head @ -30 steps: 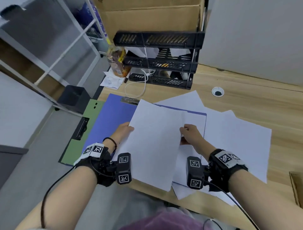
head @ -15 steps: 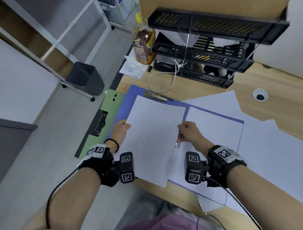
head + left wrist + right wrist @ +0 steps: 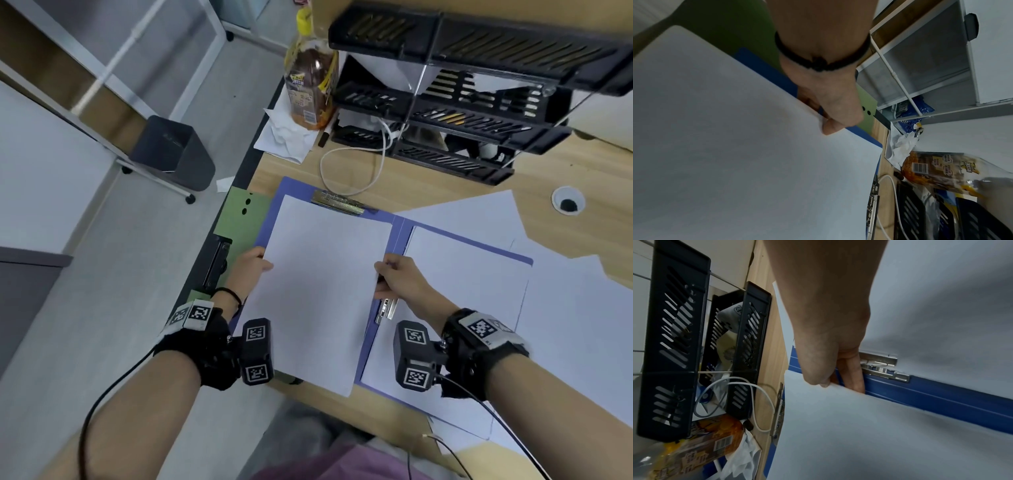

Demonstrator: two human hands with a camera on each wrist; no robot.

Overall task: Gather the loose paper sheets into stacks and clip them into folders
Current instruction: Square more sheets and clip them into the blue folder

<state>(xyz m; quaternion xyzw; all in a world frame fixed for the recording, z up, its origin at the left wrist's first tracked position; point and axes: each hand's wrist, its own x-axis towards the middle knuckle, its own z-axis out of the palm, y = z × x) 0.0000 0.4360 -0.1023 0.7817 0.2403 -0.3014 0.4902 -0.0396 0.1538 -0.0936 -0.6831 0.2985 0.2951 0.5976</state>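
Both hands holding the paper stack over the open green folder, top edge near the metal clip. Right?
Wrong on colour. The folder under the paper stack is blue and lies open; the green folder sits beneath it at the left, as the head view shows. The rest holds: left hand and right hand grip the stack's side edges, its top edge by the metal clip.

An office is shown. A wooden desk (image 3: 565, 164) is seen with a cable hole (image 3: 567, 202) set into its top, and a black stack of letter trays (image 3: 445, 102) is placed at its back. Folders (image 3: 294, 192) and loose paper sheets (image 3: 582, 325) are spread over it. A grey waste bin (image 3: 171, 150) is stood on the grey floor beside white shelving (image 3: 113, 68).
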